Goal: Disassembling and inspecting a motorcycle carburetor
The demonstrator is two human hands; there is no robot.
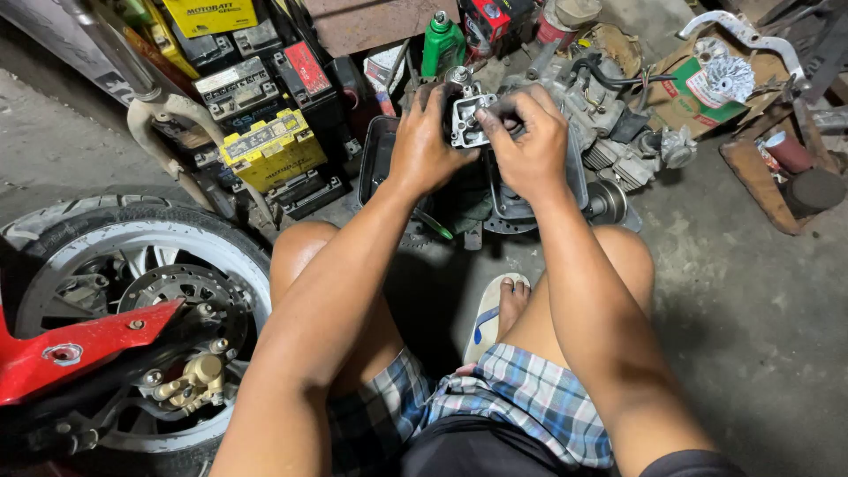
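Both hands are meeting in the upper middle of the frame, closing around a small silver metal part, most likely a carburettor body. The left hand is wrapping it from the left side, fingers curled over the top, gripping it firmly. The right hand is closing on it from the right, thumb and fingertips pinching at its right edge; whether a small tool or screw is sitting under those fingers cannot be told.

As a judgement, the work is sitting somewhere in the middle: the part is already off any machine and held free above a dark tray, and its open recessed face is looking up toward the camera, so the inside is exposed. What is left to be done on it is not showing.

The part's long axis is running roughly up and down the frame, with a round fitting at its upper end pointing toward the green bottle.

An engine block is lying just right of the hands, a yellow battery at the left, and a motorcycle wheel at the lower left.
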